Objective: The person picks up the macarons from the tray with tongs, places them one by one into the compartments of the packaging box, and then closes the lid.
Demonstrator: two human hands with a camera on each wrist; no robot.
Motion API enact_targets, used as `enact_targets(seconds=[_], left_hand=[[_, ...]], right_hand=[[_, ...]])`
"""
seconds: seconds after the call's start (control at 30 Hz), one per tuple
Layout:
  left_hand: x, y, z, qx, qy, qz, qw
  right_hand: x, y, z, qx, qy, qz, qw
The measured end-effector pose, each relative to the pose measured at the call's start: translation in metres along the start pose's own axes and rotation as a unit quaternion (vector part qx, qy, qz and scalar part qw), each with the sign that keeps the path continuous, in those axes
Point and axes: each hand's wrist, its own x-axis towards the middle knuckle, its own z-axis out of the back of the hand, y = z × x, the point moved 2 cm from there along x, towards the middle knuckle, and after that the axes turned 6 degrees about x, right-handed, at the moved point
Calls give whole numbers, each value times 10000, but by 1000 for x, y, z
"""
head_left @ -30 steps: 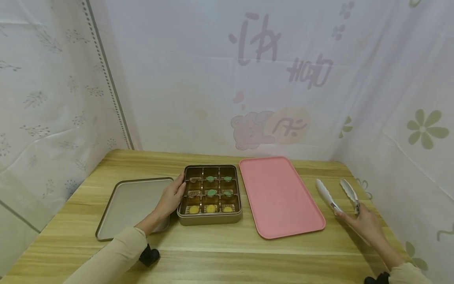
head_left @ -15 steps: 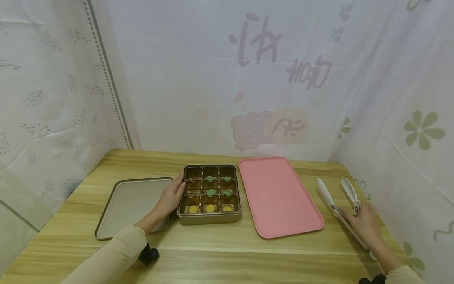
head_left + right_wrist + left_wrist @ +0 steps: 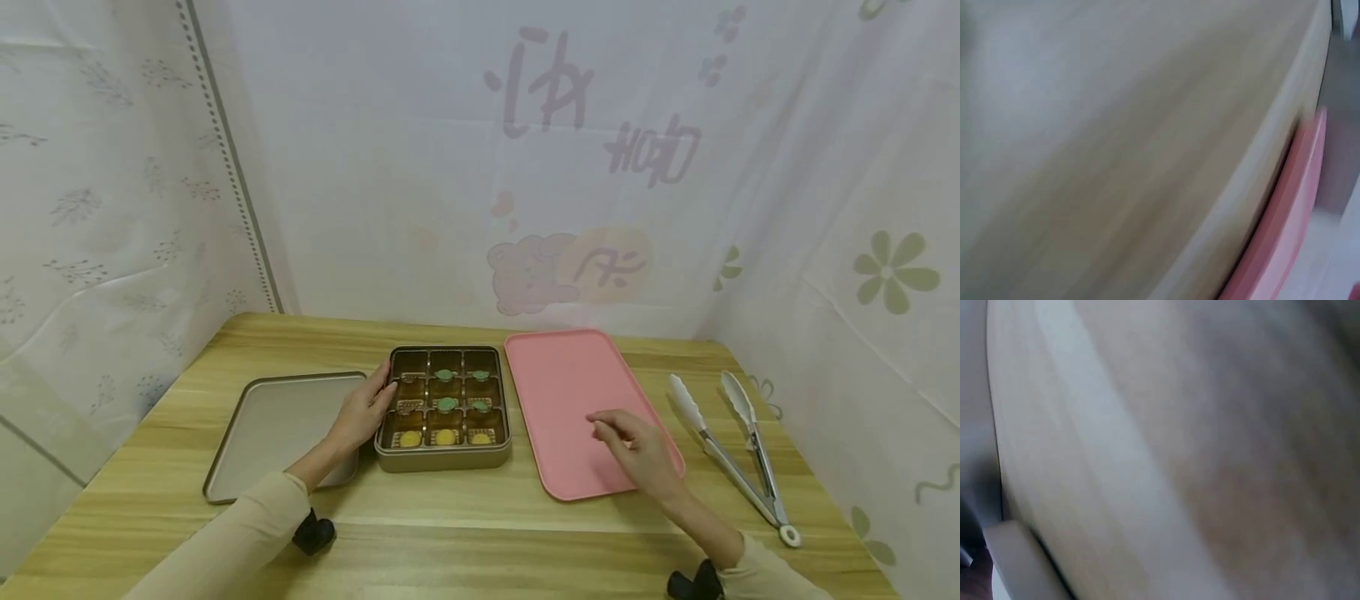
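A gold tin box (image 3: 442, 460) with a brown divided insert stands in the middle of the table in the head view. In its compartments sit yellow cookies (image 3: 445, 437) along the front and green cookies (image 3: 447, 404) behind; brown ones at the left are harder to make out. My left hand (image 3: 360, 417) holds the box's left side, thumb at the rim. Above the pink tray (image 3: 558, 375) is my right hand (image 3: 641, 454), fingers loosely bent and holding nothing. Metal tongs (image 3: 731, 467) with white tips lie spread to its right. Neither wrist view shows the hands' work clearly.
The tin's flat lid (image 3: 281, 425) lies on the table left of the box, partly under my left forearm. White printed curtains (image 3: 375, 208) close off the back and sides of the wooden table (image 3: 480, 550).
My right hand has let go of the tongs, which now lie on the table, and has moved left over the pink tray. The left hand stays at the tin box.
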Motion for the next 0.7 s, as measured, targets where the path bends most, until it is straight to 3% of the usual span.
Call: enact_targets(seconds=[0.1, 0.2, 0.3, 0.5, 0.63, 0.7], left_hand=[[-1, 0, 2, -125, 47, 12, 9999], [-3, -1, 7, -245, 90, 74, 9996], [-7, 2, 18, -240, 31, 51, 9997], [-30, 21, 59, 207, -501, 5, 9985], [-53, 43, 91, 516, -870, 345, 9943], [-64, 54, 106, 611, -975, 601, 9915]], right_hand=[[3, 8, -37, 978, 872, -821, 9880], [5, 19, -72, 1803, 1624, -1941, 9505], [9, 33, -106, 2438, 2097, -2600, 9105], [4, 64, -165, 3213, 2607, -3184, 8529], [-2, 80, -198, 3513, 2651, -3701, 8182], [-2, 87, -211, 3586, 2574, -3889, 8086]])
